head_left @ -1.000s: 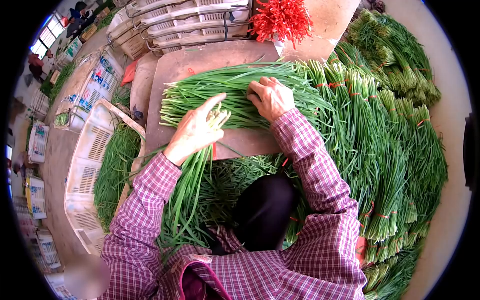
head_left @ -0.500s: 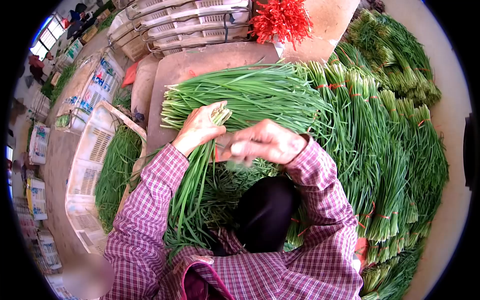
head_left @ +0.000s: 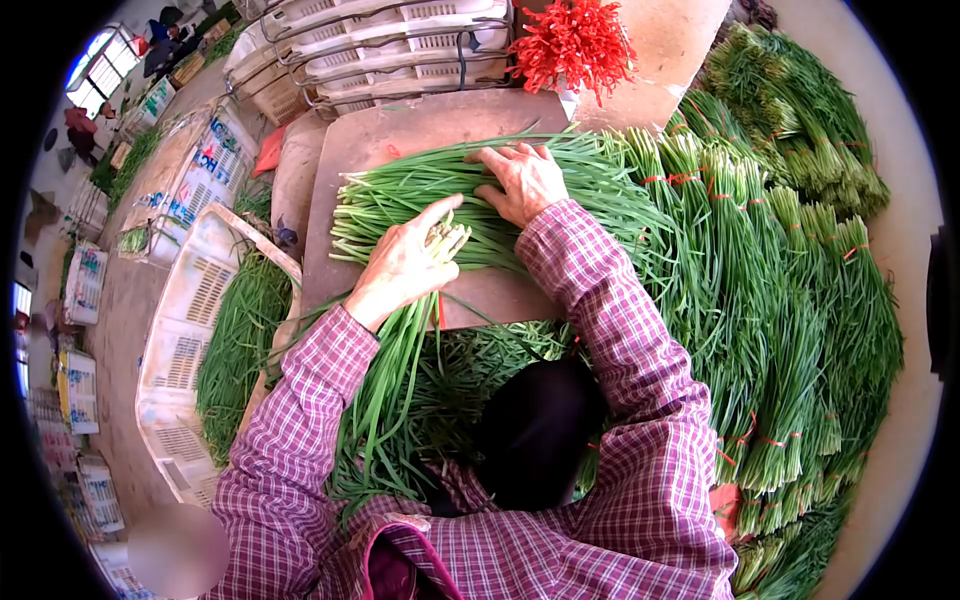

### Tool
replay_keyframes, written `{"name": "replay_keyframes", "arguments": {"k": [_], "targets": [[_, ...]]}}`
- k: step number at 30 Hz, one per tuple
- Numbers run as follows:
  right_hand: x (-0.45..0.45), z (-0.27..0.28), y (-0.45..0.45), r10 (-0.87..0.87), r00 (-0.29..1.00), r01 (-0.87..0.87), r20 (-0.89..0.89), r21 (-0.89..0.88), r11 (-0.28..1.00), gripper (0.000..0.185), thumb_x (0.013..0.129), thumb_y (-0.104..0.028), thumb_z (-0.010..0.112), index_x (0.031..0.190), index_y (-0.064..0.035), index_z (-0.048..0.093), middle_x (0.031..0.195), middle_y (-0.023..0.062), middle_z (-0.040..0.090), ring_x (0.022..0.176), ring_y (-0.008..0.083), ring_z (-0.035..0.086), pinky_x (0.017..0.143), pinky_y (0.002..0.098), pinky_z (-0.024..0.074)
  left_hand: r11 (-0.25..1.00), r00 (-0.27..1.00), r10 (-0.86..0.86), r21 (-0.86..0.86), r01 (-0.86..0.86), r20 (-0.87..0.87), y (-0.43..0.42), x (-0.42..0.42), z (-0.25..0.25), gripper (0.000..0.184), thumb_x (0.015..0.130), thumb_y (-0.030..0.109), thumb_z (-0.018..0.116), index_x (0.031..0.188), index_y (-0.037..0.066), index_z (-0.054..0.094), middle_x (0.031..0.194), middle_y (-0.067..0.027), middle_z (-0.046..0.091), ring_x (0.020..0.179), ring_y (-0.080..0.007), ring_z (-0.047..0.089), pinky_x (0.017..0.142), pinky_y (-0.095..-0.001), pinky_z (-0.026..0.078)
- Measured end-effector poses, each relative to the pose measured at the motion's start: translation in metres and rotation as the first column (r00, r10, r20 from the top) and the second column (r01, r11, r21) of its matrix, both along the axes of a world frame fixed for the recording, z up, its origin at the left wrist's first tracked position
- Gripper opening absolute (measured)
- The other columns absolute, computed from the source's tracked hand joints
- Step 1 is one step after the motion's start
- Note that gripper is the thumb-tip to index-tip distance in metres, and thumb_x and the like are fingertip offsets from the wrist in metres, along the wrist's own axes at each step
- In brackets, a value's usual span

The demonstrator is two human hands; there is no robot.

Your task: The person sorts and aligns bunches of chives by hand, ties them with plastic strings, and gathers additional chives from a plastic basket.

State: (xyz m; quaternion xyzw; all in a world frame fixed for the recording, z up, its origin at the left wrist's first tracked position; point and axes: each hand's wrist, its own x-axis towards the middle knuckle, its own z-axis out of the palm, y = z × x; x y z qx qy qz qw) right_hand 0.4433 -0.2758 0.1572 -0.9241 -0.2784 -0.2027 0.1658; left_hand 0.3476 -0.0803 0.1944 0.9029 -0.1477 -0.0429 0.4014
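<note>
My left hand (head_left: pixel 400 262) is closed around a small bunch of garlic chives (head_left: pixel 402 345). Their pale cut ends poke out above the fingers, and the green leaves hang down below the board's front edge. A larger heap of loose chives (head_left: pixel 400 208) lies across the board (head_left: pixel 345 140), pale ends to the left. On top of that heap rests my right hand (head_left: pixel 525 182), fingers apart and slightly bent, touching the leaves. A red strip (head_left: pixel 441 312) shows just under my left hand.
Tied chive bundles (head_left: pixel 760 290) are piled along the right. Red ties (head_left: pixel 572 48) sit in a bunch behind the board. Stacked white crates (head_left: pixel 410 50) stand at the back. A white basket (head_left: pixel 172 375) holding loose greens is at the left. People (head_left: pixel 80 130) are far off at upper left.
My right hand has moved up and away from beside my left hand onto the chive heap, its fingers now spread. My left hand keeps its bunch in nearly the same place.
</note>
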Motion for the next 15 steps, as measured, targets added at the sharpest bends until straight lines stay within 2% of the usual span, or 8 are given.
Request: {"name": "replay_keyframes", "arguments": {"k": [1, 3, 5, 6, 9, 11, 14, 15], "targets": [[0.002, -0.002, -0.001, 0.008, 1.0, -0.009, -0.028, -0.023, 1.0, 0.04, 0.082, -0.03, 0.068, 0.12, -0.02, 0.059, 0.107, 0.0065, 0.066, 0.105, 0.0284, 0.059, 0.093, 0.0445, 0.0422, 1.0, 1.0, 0.001, 0.0, -0.001, -0.002, 0.001, 0.002, 0.0, 0.079, 0.067, 0.012, 0.067, 0.142, 0.011, 0.043, 0.099, -0.0186, 0.067, 0.082, -0.0269, 0.066, 0.076, -0.0356, 0.052], [0.004, 0.0, -0.001, 0.039, 0.999, -0.04, 0.036, 0.01, 0.999, 0.036, 0.083, -0.028, 0.067, 0.117, -0.0179, 0.061, 0.1, 0.0098, 0.068, 0.1, 0.0297, 0.062, 0.089, 0.0438, 0.0454, 0.998, 0.996, 0.065, 0.019, -0.064, -0.068, 0.006, 0.01, 0.001, 0.083, 0.067, 0.012, 0.068, 0.144, 0.017, 0.039, 0.097, -0.0187, 0.067, 0.081, -0.0276, 0.066, 0.076, -0.0357, 0.052], [0.006, 0.012, -0.004, 0.11, 0.949, -0.076, -0.294, 0.124, 0.989, 0.029, 0.083, -0.029, 0.066, 0.11, -0.0193, 0.064, 0.098, 0.0117, 0.069, 0.1, 0.0313, 0.063, 0.09, 0.0435, 0.0461, 0.998, 0.996, 0.06, -0.03, -0.062, -0.072, 0.01, 0.017, -0.008, 0.084, 0.066, 0.014, 0.068, 0.144, 0.016, 0.039, 0.095, -0.0187, 0.067, 0.083, -0.0294, 0.066, 0.078, -0.0377, 0.052], [0.008, 0.012, -0.006, 0.125, 0.952, -0.074, -0.279, 0.186, 0.98, 0.026, 0.084, -0.029, 0.065, 0.108, -0.0175, 0.066, 0.091, 0.0131, 0.07, 0.091, 0.0318, 0.066, 0.083, 0.0416, 0.0504, 0.998, 0.994, 0.065, 0.031, -0.062, -0.086, 0.008, 0.017, -0.006, 0.084, 0.065, 0.016, 0.068, 0.144, 0.015, 0.039, 0.096, -0.0189, 0.067, 0.084, -0.0306, 0.066, 0.079, -0.0385, 0.052], [0.015, 0.011, -0.007, 0.136, 0.952, -0.079, -0.276, 0.21, 0.975, 0.026, 0.084, -0.028, 0.065, 0.108, -0.0184, 0.066, 0.089, 0.0135, 0.07, 0.088, 0.033, 0.066, 0.08, 0.0424, 0.0514, 0.99, 0.991, 0.075, 0.129, -0.061, -0.107, 0.006, 0.016, -0.005, 0.083, 0.064, 0.02, 0.069, 0.142, 0.014, 0.041, 0.098, -0.0193, 0.068, 0.087, -0.0334, 0.066, 0.082, -0.0406, 0.051], [0.017, 0.009, -0.006, 0.134, 0.957, -0.081, -0.256, 0.209, 0.975, 0.025, 0.085, -0.027, 0.065, 0.108, -0.0195, 0.065, 0.089, 0.0136, 0.07, 0.088, 0.0331, 0.066, 0.08, 0.0426, 0.0512, 0.995, 0.999, 0.022, 0.095, -0.017, -0.049, 0.011, 0.015, -0.017, 0.081, 0.065, 0.021, 0.068, 0.141, 0.014, 0.042, 0.1, -0.019, 0.068, 0.088, -0.0333, 0.066, 0.082, -0.0405, 0.051], [0.019, 0.008, -0.004, 0.118, 0.949, -0.044, -0.292, 0.251, 0.967, 0.022, 0.084, -0.022, 0.066, 0.106, -0.0199, 0.065, 0.092, 0.012, 0.069, 0.09, 0.0331, 0.065, 0.08, 0.0424, 0.0508, 0.99, 0.995, 0.043, 0.136, -0.029, -0.096, 0.011, 0.012, -0.015, 0.081, 0.065, 0.022, 0.068, 0.142, 0.016, 0.042, 0.101, -0.0182, 0.068, 0.088, -0.0336, 0.066, 0.081, -0.0411, 0.051], [0.019, 0.005, -0.004, 0.125, 0.973, -0.07, -0.195, 0.265, 0.962, 0.022, 0.083, -0.019, 0.066, 0.104, -0.02, 0.064, 0.093, 0.0104, 0.067, 0.092, 0.033, 0.064, 0.081, 0.0425, 0.0499, 0.988, 0.994, 0.042, 0.151, -0.026, -0.102, 0.011, 0.012, -0.015, 0.081, 0.065, 0.022, 0.067, 0.142, 0.017, 0.042, 0.101, -0.018, 0.068, 0.087, -0.0338, 0.066, 0.081, -0.0413, 0.051]]}}
